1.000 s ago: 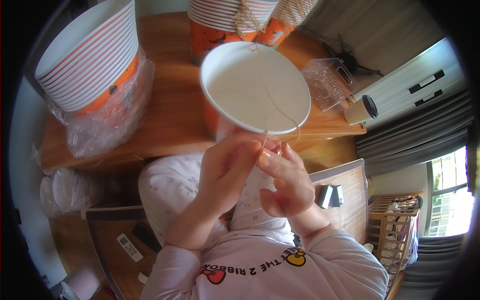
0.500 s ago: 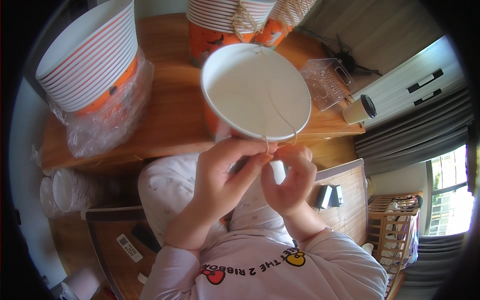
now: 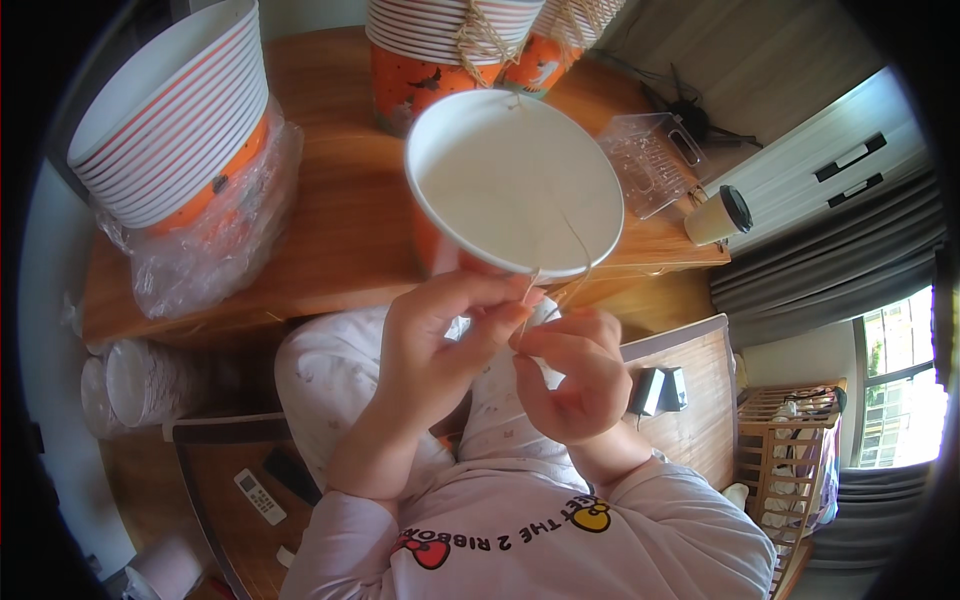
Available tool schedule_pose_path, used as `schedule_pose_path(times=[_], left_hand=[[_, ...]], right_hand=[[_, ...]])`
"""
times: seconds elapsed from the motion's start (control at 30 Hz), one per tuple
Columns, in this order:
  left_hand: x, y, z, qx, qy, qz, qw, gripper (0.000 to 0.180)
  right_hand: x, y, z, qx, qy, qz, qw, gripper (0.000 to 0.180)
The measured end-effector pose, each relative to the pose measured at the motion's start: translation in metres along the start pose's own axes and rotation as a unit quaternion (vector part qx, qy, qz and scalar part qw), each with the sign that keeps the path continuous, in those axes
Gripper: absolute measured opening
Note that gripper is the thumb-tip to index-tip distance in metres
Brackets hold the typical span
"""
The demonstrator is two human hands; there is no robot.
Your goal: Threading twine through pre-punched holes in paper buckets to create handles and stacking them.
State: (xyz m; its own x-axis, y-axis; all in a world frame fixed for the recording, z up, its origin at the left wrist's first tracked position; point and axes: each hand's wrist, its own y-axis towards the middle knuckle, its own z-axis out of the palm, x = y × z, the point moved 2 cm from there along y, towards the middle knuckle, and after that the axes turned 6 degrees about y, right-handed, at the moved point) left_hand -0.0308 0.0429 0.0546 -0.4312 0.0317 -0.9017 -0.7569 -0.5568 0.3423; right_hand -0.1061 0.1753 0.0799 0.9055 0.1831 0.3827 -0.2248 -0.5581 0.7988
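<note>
A large paper bucket point(image 3: 510, 180), white inside and orange outside, is held up in front of me above my lap. A thin tan string point(image 3: 575, 240) runs across its mouth and down over its near rim. My left hand point(image 3: 440, 340) pinches the string just below the rim, its fingers against the bucket's near side. Beside it, almost touching, my right hand point(image 3: 565, 375) pinches the string's loose end with thumb and forefinger.
A wooden table point(image 3: 340, 210) carries a stack of nested buckets in clear plastic wrap point(image 3: 170, 120) at the left and more stacks tied with string point(image 3: 450, 40) at the back. A clear plastic box point(image 3: 655, 160) and a lidded cup point(image 3: 718, 215) stand at the right. A remote point(image 3: 258, 495) lies lower left.
Both hands have drawn closer together under the bucket's near rim, and the fingers have tightened on the string. The bucket has tipped slightly toward me.
</note>
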Motion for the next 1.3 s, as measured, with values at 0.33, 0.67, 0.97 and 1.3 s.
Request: schedule_pose_path(times=[0.33,0.67,0.97,1.3], left_hand=[[0.004,0.001,-0.004,0.059,-0.035,-0.034,0.997,0.014],[0.003,0.000,-0.006,0.063,-0.125,-0.098,0.985,0.018],[0.003,0.001,-0.009,0.062,-0.089,-0.063,0.992,0.022],[0.005,0.001,-0.007,0.049,-0.072,-0.052,0.995,0.026]], right_hand=[[-0.010,-0.012,0.008,-0.068,0.097,0.059,0.991,0.038],[-0.022,0.009,0.003,-0.082,-0.009,-0.026,0.996,0.045],[-0.017,0.013,-0.003,-0.069,-0.033,-0.039,0.996,0.042],[-0.005,0.020,-0.005,-0.032,-0.094,-0.081,0.992,0.038]])
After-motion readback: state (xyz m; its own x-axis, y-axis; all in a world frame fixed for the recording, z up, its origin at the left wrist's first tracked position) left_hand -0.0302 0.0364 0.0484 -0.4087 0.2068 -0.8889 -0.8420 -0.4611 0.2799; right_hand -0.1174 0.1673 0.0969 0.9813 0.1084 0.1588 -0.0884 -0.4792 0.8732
